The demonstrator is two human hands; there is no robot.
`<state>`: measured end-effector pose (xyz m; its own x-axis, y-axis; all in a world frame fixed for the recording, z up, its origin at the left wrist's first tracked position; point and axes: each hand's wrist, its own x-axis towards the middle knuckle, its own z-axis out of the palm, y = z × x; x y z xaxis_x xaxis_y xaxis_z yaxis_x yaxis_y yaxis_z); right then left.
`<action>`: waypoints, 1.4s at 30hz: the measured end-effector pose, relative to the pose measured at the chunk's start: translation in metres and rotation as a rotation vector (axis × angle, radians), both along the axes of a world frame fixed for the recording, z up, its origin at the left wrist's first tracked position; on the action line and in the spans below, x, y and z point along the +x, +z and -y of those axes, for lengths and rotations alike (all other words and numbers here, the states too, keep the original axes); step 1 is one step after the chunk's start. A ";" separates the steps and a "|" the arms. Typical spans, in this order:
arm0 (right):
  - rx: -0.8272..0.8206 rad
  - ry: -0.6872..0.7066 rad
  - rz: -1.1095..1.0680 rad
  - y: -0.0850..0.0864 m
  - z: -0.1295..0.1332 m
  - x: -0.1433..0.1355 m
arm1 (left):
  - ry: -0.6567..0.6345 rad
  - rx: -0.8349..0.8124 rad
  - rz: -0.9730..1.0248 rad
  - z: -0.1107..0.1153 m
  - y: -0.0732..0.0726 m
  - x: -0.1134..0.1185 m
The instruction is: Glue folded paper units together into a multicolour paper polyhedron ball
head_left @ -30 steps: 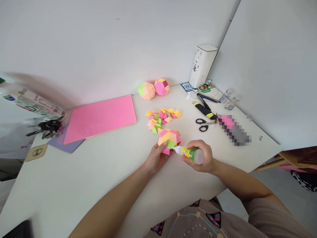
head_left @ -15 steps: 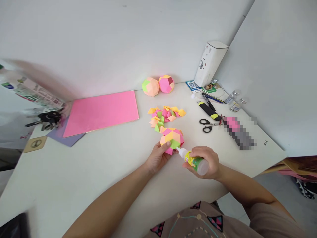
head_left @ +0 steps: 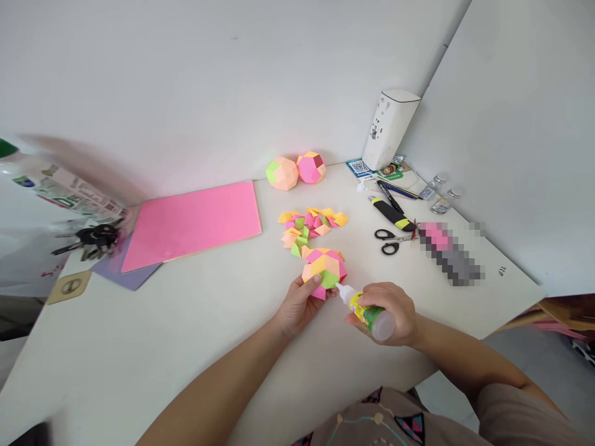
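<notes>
My left hand (head_left: 300,305) is closed on a folded paper ball (head_left: 325,265) of pink, orange, peach and green facets, its thumb pressed on the near side. In my right hand (head_left: 395,310) is a glue bottle (head_left: 367,313) with a yellow and green label, tilted so that its white nozzle meets or nearly meets the ball's green facet. Just beyond the ball lies a loose heap of small folded paper pieces (head_left: 312,226) in the same colours. Two more paper balls, a peach and green one (head_left: 283,174) and a pink one (head_left: 311,168), rest against the wall.
Pink paper sheets (head_left: 193,226) lie at the left, near keys (head_left: 95,238) and a large bottle (head_left: 65,189). To the right are scissors (head_left: 389,240), a utility knife (head_left: 392,214), pens (head_left: 400,189), small glass jars (head_left: 446,201) and a white box (head_left: 390,130).
The view has shifted slightly, so the whole scene sits a little lower. Both hands keep their holds, and the nozzle stays by the green facet.
</notes>
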<state>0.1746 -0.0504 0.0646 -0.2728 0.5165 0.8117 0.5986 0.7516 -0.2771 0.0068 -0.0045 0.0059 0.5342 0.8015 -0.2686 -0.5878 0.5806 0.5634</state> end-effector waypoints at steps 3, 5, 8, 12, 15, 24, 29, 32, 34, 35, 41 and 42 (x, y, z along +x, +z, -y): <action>-0.012 0.000 -0.005 0.002 -0.001 0.001 | -0.006 0.005 -0.006 0.000 0.001 0.000; -0.021 -0.006 -0.013 0.002 -0.001 0.001 | -0.004 0.002 -0.010 0.000 0.001 0.000; -0.009 -0.003 -0.023 0.001 -0.001 -0.001 | 0.006 -0.020 -0.028 0.000 0.000 0.000; 0.021 0.062 -0.039 -0.003 -0.001 -0.004 | 0.046 -0.062 -0.061 0.001 -0.001 0.000; 0.017 0.121 -0.035 -0.005 -0.002 -0.003 | 0.046 -0.075 -0.081 0.001 0.000 0.000; 0.016 0.083 0.021 0.000 -0.004 0.005 | 0.023 -0.061 -0.106 0.004 0.002 -0.002; 0.014 0.053 0.024 -0.002 -0.006 0.010 | 0.018 -0.056 -0.107 0.003 -0.001 -0.003; 0.010 0.049 0.028 -0.003 -0.007 0.012 | 0.000 -0.045 -0.118 0.003 -0.001 -0.004; 0.005 0.055 0.042 -0.003 -0.007 0.013 | -0.007 -0.034 -0.128 0.003 0.000 -0.004; 0.008 0.058 0.048 -0.003 -0.006 0.014 | -0.007 -0.031 -0.130 0.004 0.000 -0.004; 0.002 0.065 0.067 -0.003 -0.006 0.016 | -0.008 -0.040 -0.132 0.004 -0.001 -0.005; 0.000 0.062 0.063 -0.003 -0.006 0.016 | -0.009 -0.040 -0.135 0.004 -0.002 -0.005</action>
<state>0.1907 -0.0440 0.0620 -0.3547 0.4972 0.7918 0.5668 0.7879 -0.2409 0.0018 -0.0085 0.0044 0.4980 0.7842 -0.3701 -0.5032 0.6089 0.6132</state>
